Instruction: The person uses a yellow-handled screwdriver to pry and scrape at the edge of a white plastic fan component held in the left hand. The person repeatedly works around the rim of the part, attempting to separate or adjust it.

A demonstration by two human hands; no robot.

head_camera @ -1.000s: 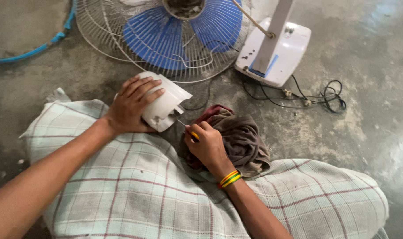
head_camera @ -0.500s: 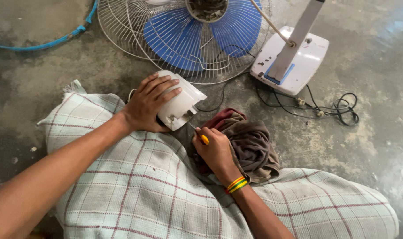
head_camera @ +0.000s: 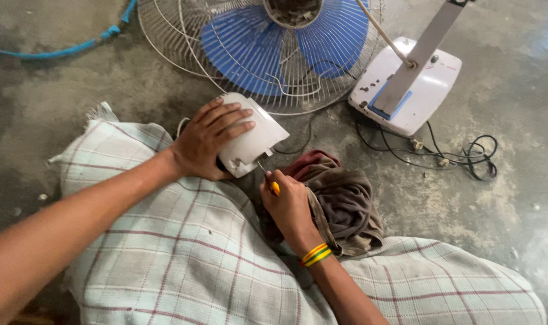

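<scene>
Here, my left hand (head_camera: 204, 141) lies spread over a white plastic housing (head_camera: 256, 133), fingers splayed across its curved top and palm pressing it down against my lap. My right hand (head_camera: 289, 204) is closed around a screwdriver (head_camera: 269, 179) with a yellow handle; the thin metal shaft runs up from my fist and its tip meets the lower edge of the housing. On that wrist sit yellow and green bangles (head_camera: 315, 254). A pale checked cloth (head_camera: 183, 253) with thin red and grey lines covers my legs and fills the lower part of the view. Just right of my right hand, a crumpled rag (head_camera: 343, 201), brown with a dark red fold, rests partly on the cloth and partly on the floor.

The surface is a bare concrete floor (head_camera: 57, 96), grey, mottled and stained, with a lighter patch near the right edge. Beyond the housing lies a wire fan guard (head_camera: 177, 42) holding blue blades (head_camera: 238, 45), flat on the floor. To its right stands the white fan base (head_camera: 406, 90) with a blue panel and a grey upright column. A tangle of black cable (head_camera: 472, 157) trails from the base across the floor. A blue hose (head_camera: 75, 46) curves along the upper left corner.
</scene>
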